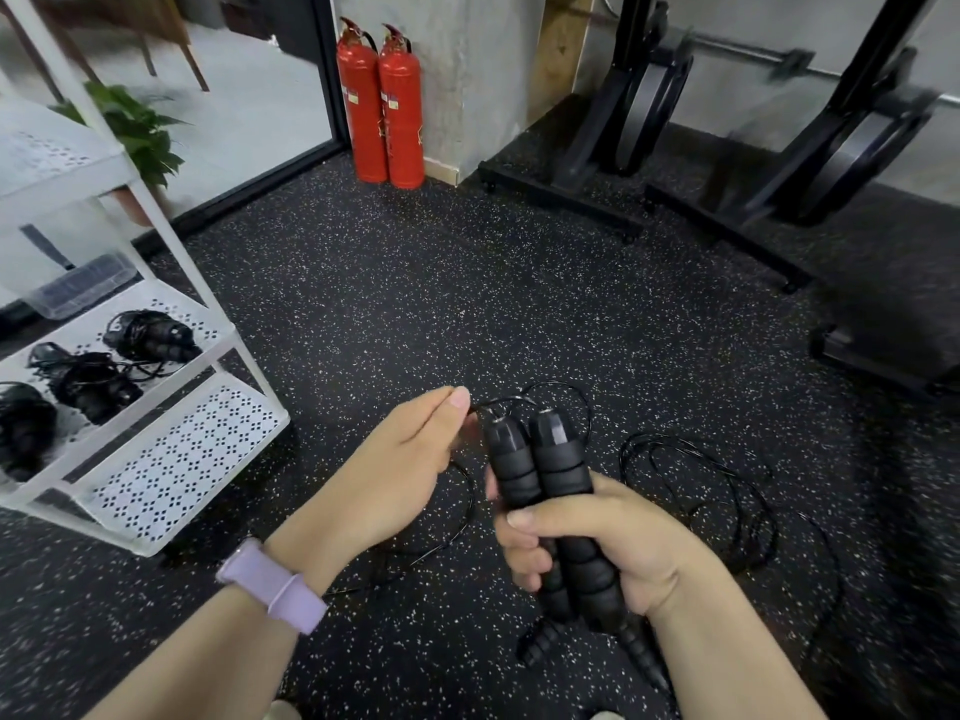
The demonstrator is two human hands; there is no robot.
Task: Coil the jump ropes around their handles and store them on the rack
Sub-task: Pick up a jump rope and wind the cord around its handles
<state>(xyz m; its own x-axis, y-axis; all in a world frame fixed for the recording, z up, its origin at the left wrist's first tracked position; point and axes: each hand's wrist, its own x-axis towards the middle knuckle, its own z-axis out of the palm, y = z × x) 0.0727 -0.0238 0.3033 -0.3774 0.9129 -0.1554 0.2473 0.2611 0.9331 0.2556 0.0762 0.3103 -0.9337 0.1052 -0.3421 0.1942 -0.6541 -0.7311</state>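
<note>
My right hand (592,543) grips two black ribbed jump rope handles (540,459) side by side, tops pointing up and away. My left hand (400,459) pinches the thin black rope (483,405) just beside the handle tops. The rest of that rope (727,491) lies in loose loops on the speckled floor to the right and under my hands. Another black handle (540,641) lies on the floor below my right hand. A white perforated rack (182,459) stands at the left, and its middle shelf carries three coiled black jump ropes (150,335).
A clear plastic box (78,288) sits at the back of the rack's middle shelf. Two red fire extinguishers (382,106) stand by the concrete pillar. Black weight-plate stands (727,148) fill the back right. A potted plant (140,132) is behind the rack.
</note>
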